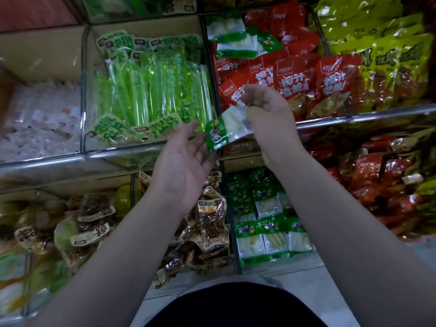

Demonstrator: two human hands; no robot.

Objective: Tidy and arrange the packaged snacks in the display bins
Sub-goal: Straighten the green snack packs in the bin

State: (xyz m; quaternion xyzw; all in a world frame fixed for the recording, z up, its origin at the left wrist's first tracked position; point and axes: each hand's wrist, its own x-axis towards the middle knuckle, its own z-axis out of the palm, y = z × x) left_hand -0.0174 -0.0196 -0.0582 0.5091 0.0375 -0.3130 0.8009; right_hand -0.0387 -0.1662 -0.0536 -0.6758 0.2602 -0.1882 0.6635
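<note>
The right hand (269, 114) pinches the bamboo-shoot packet (224, 131) at its two-o'clock edge; the left hand (184, 166), grip released, waits at seven o'clock. Looks light, slick, floppy: I'd pinch the sealed seam

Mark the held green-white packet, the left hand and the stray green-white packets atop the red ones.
held green-white packet (230, 125), head view, clear middle panel.
left hand (181, 167), head view, palm.
stray green-white packets (226, 28), head view, upper packet's white window.

The left hand (181, 166) and right hand (266, 114) are bare, and both arms are bare up to the elbows. Low down shows smooth black cloth clothing (236, 308) with a thin grey cloth edge (224, 283) on top.
</note>
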